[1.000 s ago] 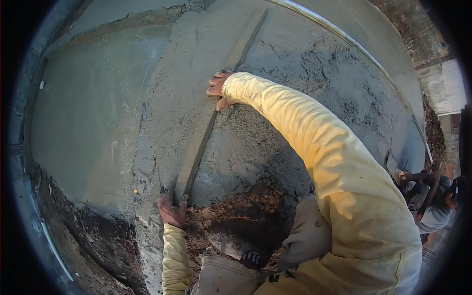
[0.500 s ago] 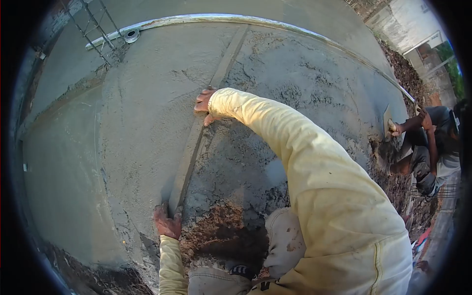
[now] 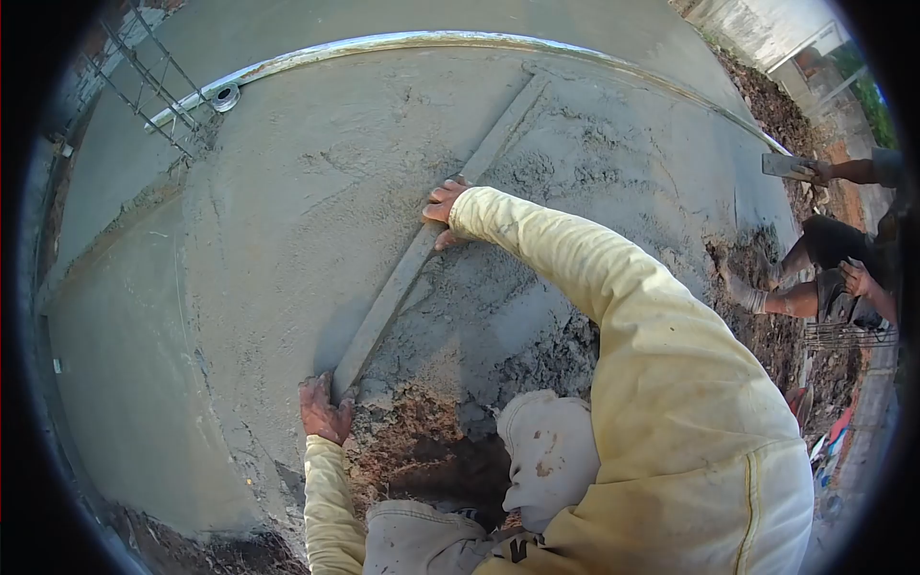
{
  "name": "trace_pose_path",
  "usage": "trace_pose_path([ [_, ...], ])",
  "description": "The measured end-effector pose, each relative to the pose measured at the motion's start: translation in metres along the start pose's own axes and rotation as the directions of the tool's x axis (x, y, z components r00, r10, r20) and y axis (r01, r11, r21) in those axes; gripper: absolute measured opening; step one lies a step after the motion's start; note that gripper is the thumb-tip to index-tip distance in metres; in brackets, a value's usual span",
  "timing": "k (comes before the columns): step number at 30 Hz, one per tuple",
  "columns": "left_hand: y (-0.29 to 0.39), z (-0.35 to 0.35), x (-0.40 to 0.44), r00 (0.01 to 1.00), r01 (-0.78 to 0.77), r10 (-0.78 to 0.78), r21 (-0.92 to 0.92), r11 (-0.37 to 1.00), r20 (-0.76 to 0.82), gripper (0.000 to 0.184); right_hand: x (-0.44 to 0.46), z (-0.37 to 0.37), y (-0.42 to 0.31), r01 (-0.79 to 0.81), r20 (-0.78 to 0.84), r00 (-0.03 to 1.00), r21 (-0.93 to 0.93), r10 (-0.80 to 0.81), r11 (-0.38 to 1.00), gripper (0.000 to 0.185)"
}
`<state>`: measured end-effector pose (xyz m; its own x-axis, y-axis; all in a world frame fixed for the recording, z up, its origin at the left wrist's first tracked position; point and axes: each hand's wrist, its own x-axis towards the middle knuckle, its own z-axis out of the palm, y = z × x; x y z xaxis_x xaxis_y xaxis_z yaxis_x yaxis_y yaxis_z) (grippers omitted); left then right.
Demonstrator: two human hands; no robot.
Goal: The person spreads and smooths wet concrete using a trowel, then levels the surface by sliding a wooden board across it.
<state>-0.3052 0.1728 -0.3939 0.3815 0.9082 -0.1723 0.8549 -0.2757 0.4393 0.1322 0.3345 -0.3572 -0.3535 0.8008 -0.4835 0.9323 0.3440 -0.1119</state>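
Note:
A long straight board [image 3: 391, 290], coated in grey cement, lies slantwise on the wet concrete [image 3: 287, 220]. My left hand [image 3: 326, 410] grips its near end at the lower left, beside the bare soil. Farther up, near the board's middle, my right hand [image 3: 446, 213] is closed over it, fingers on the far side and thumb on the near side. The concrete left of the board looks fairly even, while that on the right is rough and lumpy.
A long pale bar [image 3: 422, 39] curves across the far concrete. A roll of tape [image 3: 225, 98] sits by upright steel rods [image 3: 153, 81] at the upper left. At the right, another person [image 3: 843, 254] sits holding a flat trowel [image 3: 788, 167]. Brown soil [image 3: 412, 431] lies near my knees.
The board's far end has swung right, with my right hand moving right along with it. My left hand stays at the near end. The other person's trowel has moved up and away.

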Motion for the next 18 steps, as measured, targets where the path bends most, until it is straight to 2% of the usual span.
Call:
trace_pose_path([
  [1, -0.003, -0.003, 0.002, 0.999, -0.036, 0.036, -0.004, 0.999, 0.017, 0.068, -0.012, 0.005, -0.001, -0.026, 0.006, 1.000, 0.015, 0.026, 1.000, 0.070],
  [2, -0.008, -0.004, 0.001, 0.996, -0.089, 0.089, 0.043, 0.995, 0.004, 0.068, -0.028, 0.012, -0.005, -0.047, -0.044, 0.998, -0.021, 0.046, 0.999, 0.070],
  [4, -0.017, -0.002, 0.000, 0.980, -0.196, 0.199, 0.137, 0.971, -0.013, 0.067, -0.058, 0.021, -0.017, -0.121, -0.030, 0.992, 0.002, 0.121, 0.993, 0.070],
  [7, -0.016, -0.018, -0.013, 0.980, -0.197, 0.194, 0.094, 0.976, 0.037, 0.066, -0.104, 0.039, -0.045, -0.179, -0.057, 0.982, 0.025, 0.180, 0.984, 0.069],
  [9, -0.009, -0.038, -0.030, 0.965, -0.262, 0.260, 0.095, 0.960, 0.026, 0.062, -0.128, 0.059, -0.066, -0.198, -0.090, 0.976, 0.021, 0.199, 0.980, 0.064],
  [11, -0.012, -0.054, -0.049, 0.956, -0.292, 0.295, 0.107, 0.950, -0.006, 0.060, -0.153, 0.087, -0.086, -0.176, -0.288, 0.946, -0.073, 0.148, 0.982, 0.067],
  [13, -0.025, -0.063, -0.078, 0.952, -0.299, 0.304, 0.119, 0.947, -0.026, 0.061, -0.181, 0.090, -0.121, -0.156, -0.458, 0.881, -0.041, 0.120, 0.987, 0.067],
  [15, -0.051, -0.066, -0.106, 0.961, -0.270, 0.275, 0.133, 0.954, -0.022, 0.063, -0.200, 0.085, -0.166, -0.125, -0.558, 0.819, 0.050, 0.131, 0.991, 0.064],
  [16, -0.063, -0.067, -0.117, 0.963, -0.262, 0.267, 0.137, 0.955, -0.021, 0.064, -0.202, 0.088, -0.185, -0.049, -0.617, 0.780, 0.111, 0.107, 0.993, 0.058],
  [18, -0.076, -0.076, -0.138, 0.985, -0.165, 0.153, 0.182, 0.969, 0.074, 0.066, -0.193, 0.136, -0.215, -0.006, -0.635, 0.772, 0.027, 0.022, 1.000, 0.055],
])
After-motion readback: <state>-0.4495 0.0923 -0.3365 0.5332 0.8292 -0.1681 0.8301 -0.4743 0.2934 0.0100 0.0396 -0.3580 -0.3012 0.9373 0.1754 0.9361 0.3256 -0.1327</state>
